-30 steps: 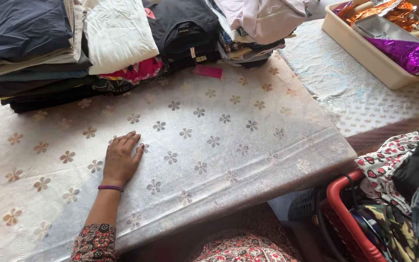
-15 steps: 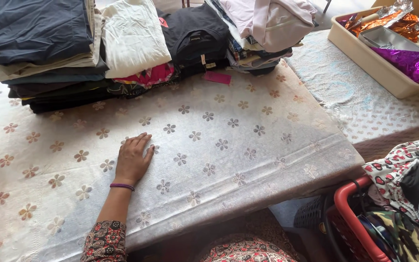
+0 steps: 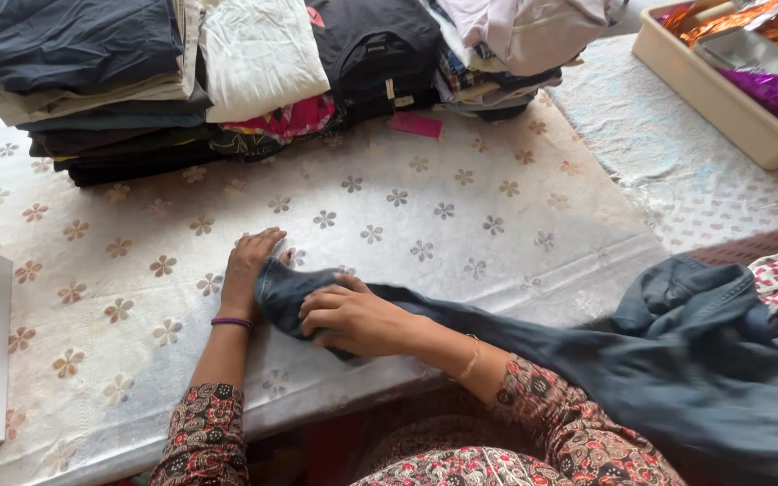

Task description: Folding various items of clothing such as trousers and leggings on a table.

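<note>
Head view, the only one: a dark blue denim garment (image 3: 677, 360) now stretches from the lower right of the frame up onto the tabletop (image 3: 461, 225), which is covered with a pale cloth printed with small brown and grey flowers. Half a second ago the cloth in front of the person was bare and only the left hand lay flat on it; the garment and the right hand have come into the frame since, so a new piece has been brought onto the working surface.

The right hand (image 3: 348, 317), in the lower centre, curls its fingers over one end of the denim and presses it down, gripping the fabric. The left hand (image 3: 249, 270), with a purple band at the wrist, rests just beside it to the left, fingers bent onto the edge of the same end; it touches the denim, but whether it pinches it I cannot tell.

Along the top of the frame lie stacks of folded clothes (image 3: 227, 72), dark, white and pink. In the upper right stands a cream plastic tray (image 3: 722, 99) holding shiny orange and purple foil.
</note>
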